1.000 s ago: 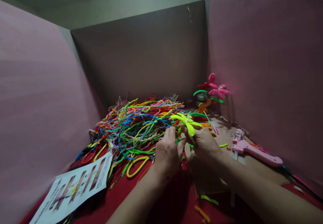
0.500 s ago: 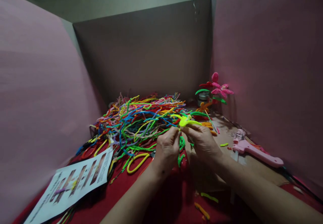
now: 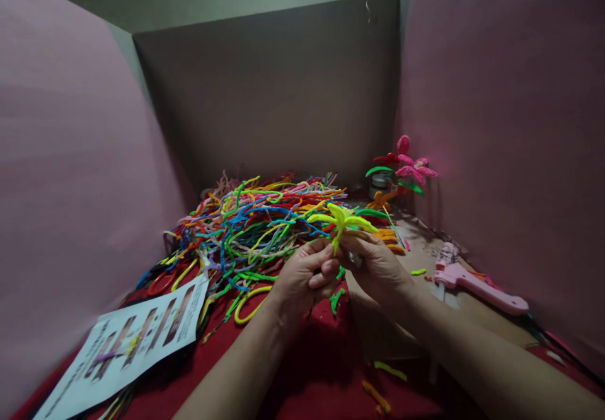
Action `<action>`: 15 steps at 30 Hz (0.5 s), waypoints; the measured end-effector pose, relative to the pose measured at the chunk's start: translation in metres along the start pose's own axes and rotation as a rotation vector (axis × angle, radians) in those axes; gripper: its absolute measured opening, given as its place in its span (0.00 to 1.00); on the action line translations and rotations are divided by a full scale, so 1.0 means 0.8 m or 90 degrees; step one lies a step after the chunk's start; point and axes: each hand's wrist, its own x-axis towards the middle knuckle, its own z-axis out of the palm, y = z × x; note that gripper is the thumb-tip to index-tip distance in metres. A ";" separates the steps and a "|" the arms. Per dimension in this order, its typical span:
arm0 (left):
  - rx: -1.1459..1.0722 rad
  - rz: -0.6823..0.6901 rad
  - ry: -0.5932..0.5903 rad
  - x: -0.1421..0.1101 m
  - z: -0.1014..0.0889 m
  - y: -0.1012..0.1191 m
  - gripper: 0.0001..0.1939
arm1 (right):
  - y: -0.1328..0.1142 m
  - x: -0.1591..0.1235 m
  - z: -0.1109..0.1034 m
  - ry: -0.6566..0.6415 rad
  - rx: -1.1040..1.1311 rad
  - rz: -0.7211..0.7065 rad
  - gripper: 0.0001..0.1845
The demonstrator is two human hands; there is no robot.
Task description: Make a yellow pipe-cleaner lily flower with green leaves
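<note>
A bright yellow pipe-cleaner flower (image 3: pixel 340 218) with several long petals is held up between my two hands, in front of the big heap of pipe cleaners. My left hand (image 3: pixel 309 275) is closed, its thumb and fingers pinched at the flower's lower petal and base. On the other side, my right hand (image 3: pixel 371 259) pinches the flower just under its petals; the exact grip is partly hidden behind the fingers. Below the hands, short green pipe-cleaner pieces (image 3: pixel 336 301) lie on the red cloth (image 3: pixel 326 357).
A heap of many-coloured pipe cleaners (image 3: pixel 265 224) fills the back. At right lie a pink glue gun (image 3: pixel 482 287) on cardboard and orange pieces (image 3: pixel 388 238); pink flowers (image 3: pixel 416 171) stand behind. At left are a printed sheet (image 3: pixel 137 344) and yellow-handled scissors (image 3: pixel 248 306). Pink panels enclose the sides.
The flower has been tilted so its petals now spread upward and toward me. My left hand has turned, its fingers now curled into view, while the right hand stays nearly in place.
</note>
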 end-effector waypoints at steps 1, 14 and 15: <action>0.027 0.002 0.001 0.001 -0.001 -0.001 0.10 | 0.000 0.001 0.000 0.010 0.007 0.001 0.09; 0.415 0.185 0.258 0.006 0.003 -0.024 0.15 | 0.010 -0.005 0.000 -0.041 -0.114 -0.074 0.06; 0.365 0.159 0.245 0.006 0.003 -0.022 0.15 | 0.009 -0.005 0.000 -0.057 -0.122 -0.065 0.06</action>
